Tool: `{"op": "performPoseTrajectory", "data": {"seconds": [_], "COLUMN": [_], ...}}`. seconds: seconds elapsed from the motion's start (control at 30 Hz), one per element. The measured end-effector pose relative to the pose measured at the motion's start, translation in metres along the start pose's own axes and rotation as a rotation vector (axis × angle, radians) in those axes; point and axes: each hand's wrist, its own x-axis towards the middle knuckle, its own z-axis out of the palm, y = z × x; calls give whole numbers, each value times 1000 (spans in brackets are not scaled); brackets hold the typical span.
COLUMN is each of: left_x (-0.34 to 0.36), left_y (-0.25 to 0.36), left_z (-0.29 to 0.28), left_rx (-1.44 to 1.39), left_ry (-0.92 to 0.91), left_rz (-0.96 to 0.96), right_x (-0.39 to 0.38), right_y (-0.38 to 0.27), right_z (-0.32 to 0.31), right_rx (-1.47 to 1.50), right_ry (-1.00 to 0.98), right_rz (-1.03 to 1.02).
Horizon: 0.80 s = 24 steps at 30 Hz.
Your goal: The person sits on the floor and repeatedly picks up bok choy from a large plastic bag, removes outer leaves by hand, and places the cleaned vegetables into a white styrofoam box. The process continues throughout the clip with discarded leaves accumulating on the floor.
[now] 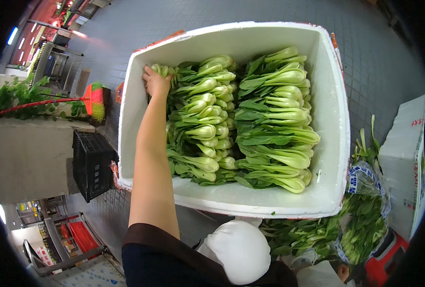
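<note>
A large white foam box (331, 110) holds many heads of bok choy (289, 115), packed in two rows with pale stem ends mostly toward the right. My bare left arm reaches up from the lower left. My left hand (156, 82) is inside the box at its far left corner, closed around a small bok choy (163, 70) at the end of the left row. Part of that plant is covered by the fingers. My right hand does not show.
Leafy greens (313, 234) in clear plastic lie below the box. A white panel (401, 153) stands right, a red object (387, 260) below it. A black crate (91, 165) and a red-and-yellow broom (95, 101) stand left. A rounded white cloth (241, 251) covers the lower middle.
</note>
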Motion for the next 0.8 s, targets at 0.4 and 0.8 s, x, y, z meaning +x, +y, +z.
{"op": "performPoseTrajectory", "data": {"seconds": [0.4, 0.8], "left_x": [49, -232], "left_y": [26, 167], "left_z": [38, -178], "left_rx": [189, -481], "left_ry": [-264, -228], "left_rz": [-53, 832], "right_x": [-11, 61], "right_y": [-26, -19], "right_z": [19, 59], "right_rx": [-192, 174], "right_ry": [-29, 96], "right_rz": [-167, -211]}}
